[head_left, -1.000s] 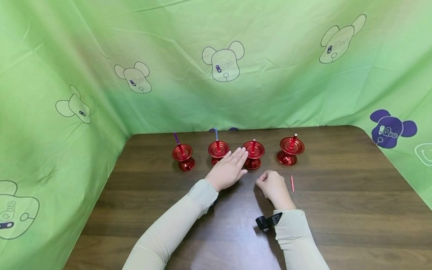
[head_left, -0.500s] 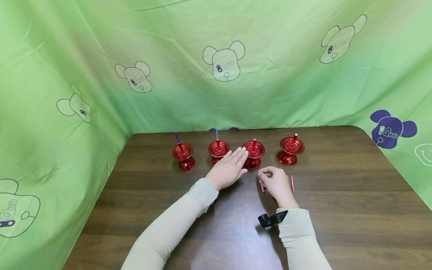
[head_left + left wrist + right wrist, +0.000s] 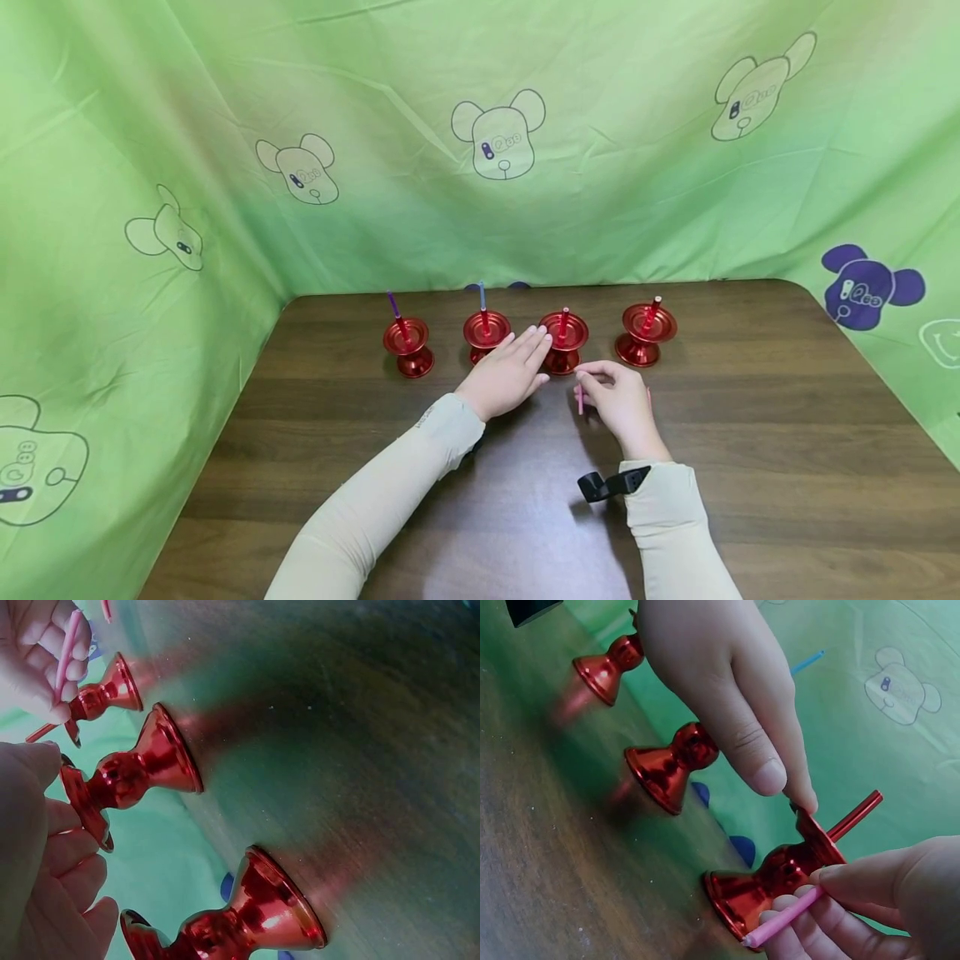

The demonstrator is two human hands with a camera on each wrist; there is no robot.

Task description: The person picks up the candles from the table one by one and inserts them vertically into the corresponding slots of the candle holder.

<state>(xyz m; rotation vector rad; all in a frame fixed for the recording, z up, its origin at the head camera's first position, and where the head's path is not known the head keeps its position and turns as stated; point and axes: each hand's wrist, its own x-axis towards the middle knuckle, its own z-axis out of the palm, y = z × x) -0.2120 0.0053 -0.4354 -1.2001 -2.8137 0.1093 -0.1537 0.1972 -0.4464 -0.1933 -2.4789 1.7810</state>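
Note:
My left hand (image 3: pixel 504 379) reaches with straight fingers to the rim of the third red candle holder (image 3: pixel 573 334), fingertips touching it in the right wrist view. That holder carries an upright red tube (image 3: pixel 857 815). My right hand (image 3: pixel 622 410) pinches a thin pink candle (image 3: pixel 786 917) between thumb and fingers, just in front of the same holder. In the left wrist view the pink candle (image 3: pixel 67 654) points up from the right fingers. A second pink candle (image 3: pixel 649 395) lies on the table, mostly hidden behind the right hand.
To the left stand a holder with a purple candle (image 3: pixel 393 305) and a holder with a blue candle (image 3: pixel 482 298). At the right is another red holder (image 3: pixel 649 325) with a bare tube. The wooden table (image 3: pixel 787 417) meets a green printed cloth (image 3: pixel 600 208) behind.
My right hand has lifted slightly and turned, bringing the pink candle into view between its fingers. It now covers most of the candle on the table. The left hand stays at the rim.

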